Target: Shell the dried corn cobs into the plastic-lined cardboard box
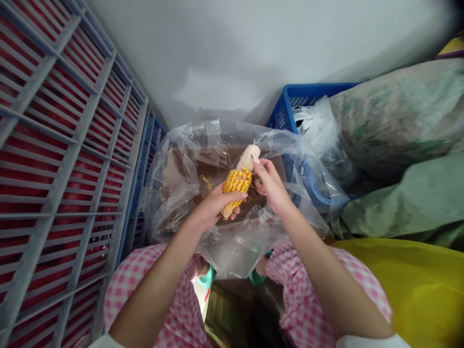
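My left hand (223,202) is wrapped around the lower part of a corn cob (237,182), which tilts up to the right. Yellow kernels cover its lower half, while the upper end is bare and pale. Close against the bare part, my right hand (270,186) is closed on a small thin tool; a bit of green and a dark tip show, but the fingers hide most of it. Below both hands, a clear plastic bag (181,193) lines a brown box (188,159). Some loose kernels (205,182) lie inside it.
Slatted plastic crates (78,140) with red behind them rise at the left. A blue basket (286,113) with plastic bags stands at the right, beside a large stuffed sack (402,106). A yellow item (402,285) lies at lower right. The pale wall (217,58) is ahead.
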`<state>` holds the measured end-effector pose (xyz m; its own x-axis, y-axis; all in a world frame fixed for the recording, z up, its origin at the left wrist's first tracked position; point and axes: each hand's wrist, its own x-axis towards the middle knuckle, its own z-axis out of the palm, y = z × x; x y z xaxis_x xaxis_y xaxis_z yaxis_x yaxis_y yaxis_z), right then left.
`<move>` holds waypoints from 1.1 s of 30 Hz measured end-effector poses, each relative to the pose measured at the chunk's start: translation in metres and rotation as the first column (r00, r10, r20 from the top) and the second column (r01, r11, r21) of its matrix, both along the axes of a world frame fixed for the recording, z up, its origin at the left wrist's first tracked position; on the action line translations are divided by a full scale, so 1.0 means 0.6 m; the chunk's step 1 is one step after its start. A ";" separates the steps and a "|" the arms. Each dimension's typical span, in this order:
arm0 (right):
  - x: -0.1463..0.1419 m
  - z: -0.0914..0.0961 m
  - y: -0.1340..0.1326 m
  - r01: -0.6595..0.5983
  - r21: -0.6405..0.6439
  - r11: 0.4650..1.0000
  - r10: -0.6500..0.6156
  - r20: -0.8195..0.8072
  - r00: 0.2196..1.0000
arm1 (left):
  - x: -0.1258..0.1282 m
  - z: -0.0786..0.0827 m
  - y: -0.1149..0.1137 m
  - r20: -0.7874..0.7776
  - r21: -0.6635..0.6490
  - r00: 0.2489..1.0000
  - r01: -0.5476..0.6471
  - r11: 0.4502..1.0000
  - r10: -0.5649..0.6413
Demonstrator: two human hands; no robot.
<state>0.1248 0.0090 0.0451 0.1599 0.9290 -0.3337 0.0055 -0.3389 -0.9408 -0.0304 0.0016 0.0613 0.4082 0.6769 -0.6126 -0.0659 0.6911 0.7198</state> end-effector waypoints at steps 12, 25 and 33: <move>-0.038 -0.015 -0.004 0.414 0.068 0.908 -0.395 -0.193 0.898 | 0.036 -0.026 -0.043 -0.514 0.603 0.850 0.259 0.754 0.119; -0.049 -0.065 -0.007 0.420 0.068 0.905 -0.420 -0.023 0.907 | 0.049 -0.082 -0.045 -0.804 0.466 0.589 0.542 0.699 0.080; -0.051 -0.084 -0.009 0.482 0.022 0.876 -0.479 -0.085 0.874 | 0.051 -0.106 -0.026 -0.673 0.445 0.730 0.271 0.853 0.120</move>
